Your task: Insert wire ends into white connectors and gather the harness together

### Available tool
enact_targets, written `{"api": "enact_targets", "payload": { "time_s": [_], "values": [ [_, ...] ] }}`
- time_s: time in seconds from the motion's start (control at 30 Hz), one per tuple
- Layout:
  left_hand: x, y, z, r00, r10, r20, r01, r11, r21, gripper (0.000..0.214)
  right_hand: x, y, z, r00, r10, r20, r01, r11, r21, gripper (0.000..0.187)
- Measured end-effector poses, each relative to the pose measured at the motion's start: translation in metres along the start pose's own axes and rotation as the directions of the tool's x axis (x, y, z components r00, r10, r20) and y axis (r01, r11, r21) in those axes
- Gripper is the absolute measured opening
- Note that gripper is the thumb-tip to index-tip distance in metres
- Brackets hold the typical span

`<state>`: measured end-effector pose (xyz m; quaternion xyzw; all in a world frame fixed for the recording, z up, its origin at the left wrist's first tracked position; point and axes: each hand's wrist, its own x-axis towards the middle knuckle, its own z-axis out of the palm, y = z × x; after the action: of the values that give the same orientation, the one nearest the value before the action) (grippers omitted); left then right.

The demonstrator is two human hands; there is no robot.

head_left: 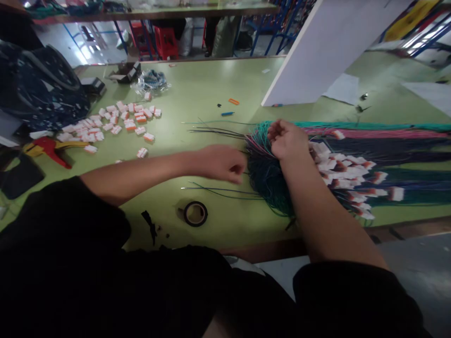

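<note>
My left hand (pixel 223 163) is over the table just left of the wire bundle, slightly blurred, its fingers curled in towards the thumb. Whether a wire is between them is hidden. My right hand (pixel 289 140) lies over the bundle near the teal wires (pixel 262 131), palm turned up and fingers bent closed; what they hold, if anything, does not show. Dark green wires (pixel 269 183) loop below it. Several loose wire ends (pixel 218 131) stick out leftward. White-and-orange connectors (pixel 347 171) sit on the wires right of my right forearm.
Loose connectors (pixel 130 119) are heaped at the left, beside red-and-yellow pliers (pixel 52 148). A roll of black tape (pixel 195 213) lies near the front edge. A white panel (pixel 317 51) rises at the back right. A plastic bag (pixel 151 82) lies at the back left.
</note>
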<state>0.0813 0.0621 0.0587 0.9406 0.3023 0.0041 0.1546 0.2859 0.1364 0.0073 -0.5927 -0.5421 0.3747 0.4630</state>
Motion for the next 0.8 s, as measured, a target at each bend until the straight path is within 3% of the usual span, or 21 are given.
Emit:
{"api": "enact_targets", "payload": {
  "time_s": [0.1,0.2,0.3,0.4,0.47,0.57,0.63,0.73,0.8],
  "values": [
    [-0.032,-0.017,0.033,0.984,-0.120,0.134,0.112,0.991,0.069,0.030,0.002,-0.002,0.006,0.971,0.153,-0.186,-0.090,0.947,0.308,0.030],
    [-0.044,-0.019,0.053,0.958,-0.201,0.203,0.180,0.977,0.118,0.016,-0.004,-0.010,0.011,0.937,0.268,-0.225,-0.100,0.821,0.562,0.023],
    [-0.047,-0.017,0.061,0.962,-0.184,0.203,0.146,0.971,0.188,0.015,-0.009,-0.014,0.014,0.935,0.254,-0.246,-0.082,0.832,0.549,0.023],
    [-0.042,-0.022,0.061,0.986,-0.109,0.124,0.068,0.953,0.295,0.018,-0.009,-0.014,0.014,0.952,0.166,-0.256,-0.027,0.881,0.472,0.023],
    [-0.034,-0.030,0.054,0.993,-0.115,0.042,0.093,0.933,0.348,0.020,-0.008,-0.014,0.015,0.969,0.091,-0.229,0.021,0.896,0.443,0.022],
    [-0.012,-0.040,0.032,0.976,-0.206,-0.068,0.217,0.919,0.330,0.022,-0.011,-0.015,0.018,0.996,0.007,-0.089,0.034,0.893,0.448,0.014],
    [0.008,-0.041,0.014,0.972,-0.184,-0.145,0.219,0.935,0.279,0.016,-0.017,-0.017,0.019,0.996,-0.013,0.083,-0.025,0.898,0.439,0.007],
    [0.038,-0.036,-0.010,0.966,-0.114,-0.232,0.154,0.975,0.162,0.006,-0.024,-0.019,0.019,0.926,-0.025,0.376,-0.138,0.907,0.398,0.008],
    [0.051,-0.034,-0.020,0.970,-0.080,-0.227,0.104,0.990,0.096,0.004,-0.027,-0.020,0.016,0.863,-0.055,0.502,-0.175,0.900,0.399,0.014]
  ]
}}
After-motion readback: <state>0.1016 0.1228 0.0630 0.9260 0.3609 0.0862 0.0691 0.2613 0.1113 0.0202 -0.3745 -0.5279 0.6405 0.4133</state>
